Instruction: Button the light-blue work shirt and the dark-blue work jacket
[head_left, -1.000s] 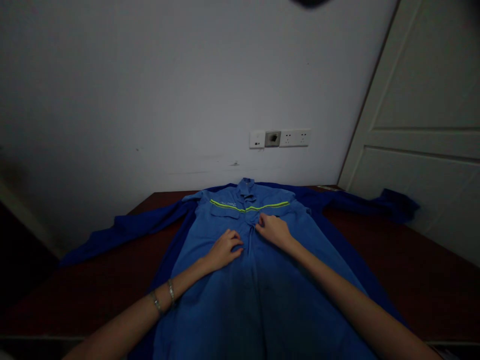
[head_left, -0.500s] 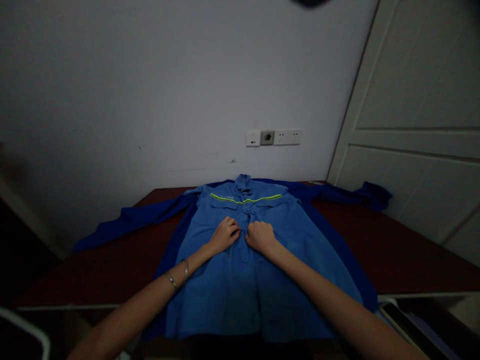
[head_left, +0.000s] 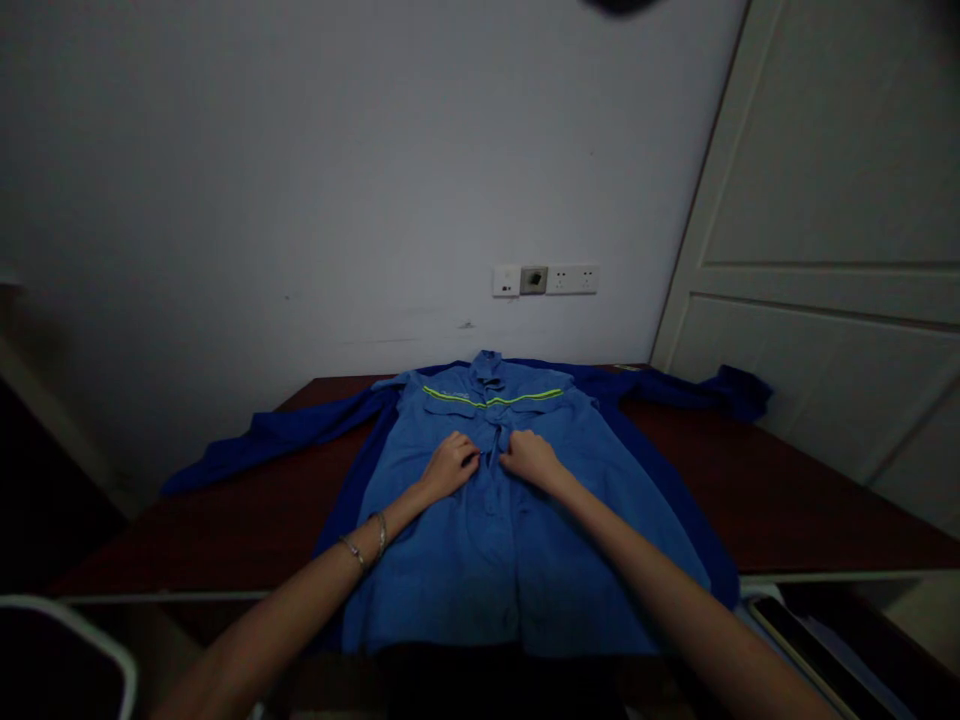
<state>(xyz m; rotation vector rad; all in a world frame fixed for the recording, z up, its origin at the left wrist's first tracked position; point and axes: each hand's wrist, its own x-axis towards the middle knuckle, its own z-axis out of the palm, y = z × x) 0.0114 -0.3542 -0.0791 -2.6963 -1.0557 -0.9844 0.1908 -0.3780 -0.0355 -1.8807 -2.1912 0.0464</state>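
A light blue work jacket (head_left: 450,560) with a yellow-green chest stripe lies front up, its collar toward the wall and its hem over the table's near edge. Beneath it a darker blue garment (head_left: 281,437) shows, its sleeves spread to both sides. My left hand (head_left: 451,464) pinches the jacket's front edge just below the chest pockets. Opposite it, my right hand (head_left: 531,458) is closed on the other front edge, lifting the flap slightly. A small gap lies between the two edges. Whatever button is between my fingertips is hidden.
The dark red table (head_left: 810,490) stands against a white wall with sockets (head_left: 571,280). A panelled white door (head_left: 825,230) borders the right side. Below the near edge, an open drawer or shelf with flat items (head_left: 817,650) is at right; a pale curved frame (head_left: 90,635) is at lower left.
My right hand has moved slightly up and right, drawing the jacket's front flap up and apart from the other edge. My left hand stays almost in place. The camera view has shifted slightly.
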